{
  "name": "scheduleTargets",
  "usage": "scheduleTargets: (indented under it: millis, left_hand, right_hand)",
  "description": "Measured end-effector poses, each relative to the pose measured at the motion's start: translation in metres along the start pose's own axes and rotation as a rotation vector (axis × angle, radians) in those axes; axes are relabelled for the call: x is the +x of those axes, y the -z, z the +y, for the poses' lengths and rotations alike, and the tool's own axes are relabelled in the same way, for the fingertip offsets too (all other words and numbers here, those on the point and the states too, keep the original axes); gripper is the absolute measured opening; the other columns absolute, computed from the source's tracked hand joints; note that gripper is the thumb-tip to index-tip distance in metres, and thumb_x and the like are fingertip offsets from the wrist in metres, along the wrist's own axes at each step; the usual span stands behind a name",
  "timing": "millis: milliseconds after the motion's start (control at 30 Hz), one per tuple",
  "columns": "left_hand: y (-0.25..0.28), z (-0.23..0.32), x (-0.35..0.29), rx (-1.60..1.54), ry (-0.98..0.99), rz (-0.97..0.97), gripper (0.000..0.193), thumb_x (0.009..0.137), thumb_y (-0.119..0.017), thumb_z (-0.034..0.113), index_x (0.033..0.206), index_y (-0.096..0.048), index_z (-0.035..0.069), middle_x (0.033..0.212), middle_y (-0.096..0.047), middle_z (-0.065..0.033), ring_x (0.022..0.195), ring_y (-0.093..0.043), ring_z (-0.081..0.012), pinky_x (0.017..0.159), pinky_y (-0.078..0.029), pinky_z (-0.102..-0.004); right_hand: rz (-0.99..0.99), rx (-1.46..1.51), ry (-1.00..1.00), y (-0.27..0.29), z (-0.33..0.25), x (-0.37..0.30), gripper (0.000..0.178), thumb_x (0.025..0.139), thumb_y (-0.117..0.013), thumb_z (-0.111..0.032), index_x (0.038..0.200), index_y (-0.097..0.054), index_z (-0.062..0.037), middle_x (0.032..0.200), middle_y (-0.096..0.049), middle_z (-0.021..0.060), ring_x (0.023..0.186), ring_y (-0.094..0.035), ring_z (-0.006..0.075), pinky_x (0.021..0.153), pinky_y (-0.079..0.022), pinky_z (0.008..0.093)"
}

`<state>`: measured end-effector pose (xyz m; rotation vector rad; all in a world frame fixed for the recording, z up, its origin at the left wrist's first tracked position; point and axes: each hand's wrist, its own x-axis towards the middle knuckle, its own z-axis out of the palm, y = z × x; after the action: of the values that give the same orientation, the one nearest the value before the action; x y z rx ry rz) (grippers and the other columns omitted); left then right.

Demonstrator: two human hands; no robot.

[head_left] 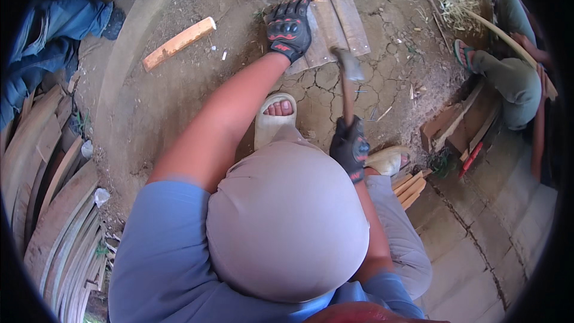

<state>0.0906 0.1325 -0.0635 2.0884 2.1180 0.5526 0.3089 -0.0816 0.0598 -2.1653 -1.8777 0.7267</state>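
- On bare ground [191,101], boards [329,27] lie flat, hammering apparently in hand
- Hammer [348,91], gripped in the right hand [350,148], hangs at their near edge; a next blow would call for aim
- Left hand [289,31] rests at their left edge, grip unclear

Gloved left hand [288,29] is covering part of the grey boards [329,26]; palm side isn't showing. Right hand [350,148] is hiding the lower handle of the hammer [348,78]. Bent knee [287,221] is blocking the left sandal's [263,125] heel. Dark rim is cropping the blue jeans [57,27], the co-worker [511,87] and the curved planks [60,221].
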Motion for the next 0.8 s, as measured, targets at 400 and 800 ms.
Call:
scheduleTargets:
  millis: [400, 800]
  left_hand:
    - [0.000, 0.007, 0.005, -0.078, 0.051, -0.005, 0.051, 0.099, -0.051, 0.019, 0.149, -0.058, 0.014, 0.146, -0.065, -0.0134, 0.139, -0.057, -0.0339, 0.122, -0.038, -0.0501]
    - [0.006, 0.001, -0.004, -0.037, 0.052, -0.044, 0.052, 0.101, -0.048, 0.022, 0.152, -0.056, 0.014, 0.150, -0.063, -0.0138, 0.141, -0.057, -0.0318, 0.124, -0.037, -0.0497]
  right_hand:
    - [0.064, -0.032, 0.024, 0.030, -0.021, -0.009, 0.029, 0.106, -0.063, -0.029, 0.119, -0.062, -0.0034, 0.085, -0.070, 0.0259, 0.080, -0.071, 0.0465, 0.068, -0.053, 0.0557]
    - [0.143, 0.045, 0.059, 0.036, -0.018, 0.001, 0.025, 0.105, -0.063, -0.028, 0.115, -0.064, -0.0041, 0.085, -0.070, 0.0261, 0.077, -0.070, 0.0481, 0.068, -0.053, 0.0574]
